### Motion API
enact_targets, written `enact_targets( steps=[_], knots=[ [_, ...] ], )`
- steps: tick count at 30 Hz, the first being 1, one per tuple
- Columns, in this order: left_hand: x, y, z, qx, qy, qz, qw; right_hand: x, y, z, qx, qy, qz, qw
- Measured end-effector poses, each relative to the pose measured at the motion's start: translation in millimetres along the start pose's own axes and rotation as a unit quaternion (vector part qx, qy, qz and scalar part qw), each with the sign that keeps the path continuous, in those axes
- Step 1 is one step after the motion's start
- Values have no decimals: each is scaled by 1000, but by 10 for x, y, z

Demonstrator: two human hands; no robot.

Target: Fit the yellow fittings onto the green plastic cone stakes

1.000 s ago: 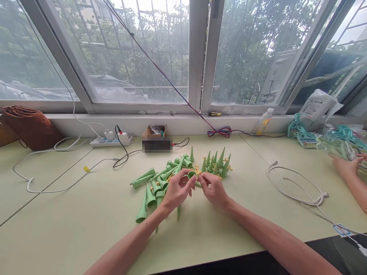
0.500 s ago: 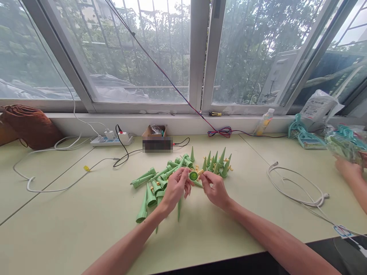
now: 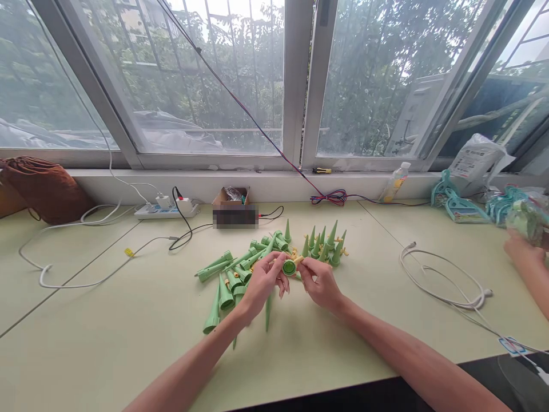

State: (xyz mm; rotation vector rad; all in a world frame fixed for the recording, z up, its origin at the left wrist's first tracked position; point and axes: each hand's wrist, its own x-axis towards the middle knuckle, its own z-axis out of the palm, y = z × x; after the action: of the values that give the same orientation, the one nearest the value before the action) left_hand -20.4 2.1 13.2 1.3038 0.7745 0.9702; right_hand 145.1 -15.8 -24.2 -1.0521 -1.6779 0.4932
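Closed around a green plastic plant watering spike [image 3: 289,266], my left hand [image 3: 266,278] keeps its round open end turned toward me. My right hand [image 3: 321,281] pinches a small yellow valve [image 3: 299,260] against the spike's side. Fingers hide where the two parts meet. Beside and beyond my left hand lies a loose pile of green spikes [image 3: 226,294], with a few yellow pieces among them. Past my right hand, several spikes with yellow valves [image 3: 328,243] stand upright on their wide ends.
A small cardboard box [image 3: 231,196] and a power strip [image 3: 167,210] stand toward the window. A coiled white cable [image 3: 446,274] lies to the right. At the far right another person's hand [image 3: 525,254] holds a plastic-wrapped item near teal dustpans [image 3: 465,206].
My hands stay nearly in place, with the spike's open end tilted slightly and the valve closer against it. The other person's hand and wrapped item have shifted a little.
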Motion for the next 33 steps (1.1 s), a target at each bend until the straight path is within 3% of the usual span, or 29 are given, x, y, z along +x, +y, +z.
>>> enact_targets(
  steps=[7, 15, 23, 33],
  knots=[
    [-2, -12, -13, 30, 8, 13, 999, -3, 10, -10, -11, -3, -2, 1000],
    [-29, -31, -29, 110, 9, 74, 991, -8, 44, -6, -24, -4, 1, 1000],
    [-51, -97, -22, 241, 43, 138, 960, -8, 57, -5, -30, 0, -4, 1000],
    [-45, -124, -14, 229, 61, 150, 960, -12, 61, 0, -27, 1, -1, 1000]
  ],
)
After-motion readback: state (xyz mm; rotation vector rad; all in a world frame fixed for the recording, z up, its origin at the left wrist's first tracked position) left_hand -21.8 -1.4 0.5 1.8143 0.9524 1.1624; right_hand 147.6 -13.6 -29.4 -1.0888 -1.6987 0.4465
